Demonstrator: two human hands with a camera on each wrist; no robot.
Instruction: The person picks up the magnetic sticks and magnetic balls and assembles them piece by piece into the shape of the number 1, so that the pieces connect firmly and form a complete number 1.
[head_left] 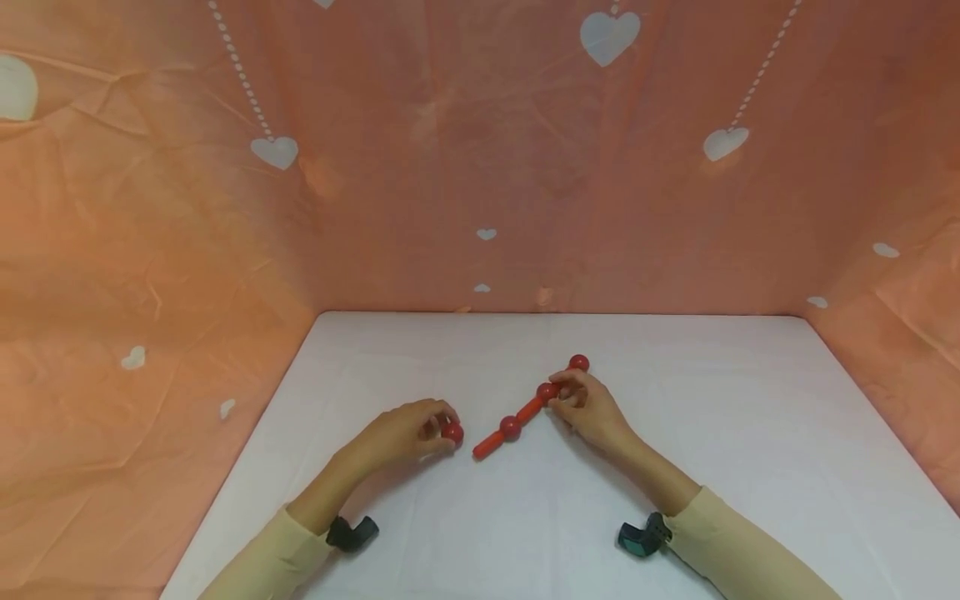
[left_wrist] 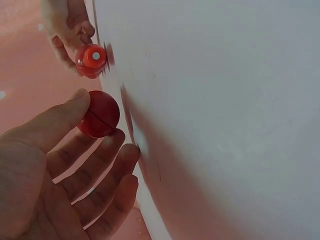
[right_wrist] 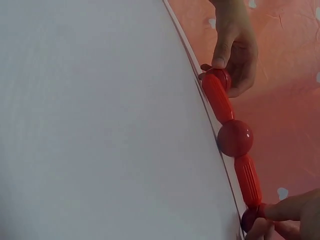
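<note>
My left hand (head_left: 408, 429) pinches a loose red ball (head_left: 454, 433) between thumb and fingers. In the left wrist view a thin seam runs across this ball (left_wrist: 103, 114). Just to its right lies a straight chain (head_left: 529, 410) of red balls joined by ridged red rods, slanting away to the far right. The chain's near end is a bare rod (head_left: 487, 446), whose tip shows a pale round spot (left_wrist: 96, 56) facing the loose ball across a small gap. My right hand (head_left: 592, 414) grips the chain around its second ball from the far end, fingers partly hiding the rod beyond.
The white table (head_left: 720, 400) extends around both hands. An orange cloth (head_left: 465, 167) with pale hearts rises behind it and at both sides. A dark wrist device (head_left: 352, 533) sits at the left cuff, another (head_left: 643, 536) at the right cuff.
</note>
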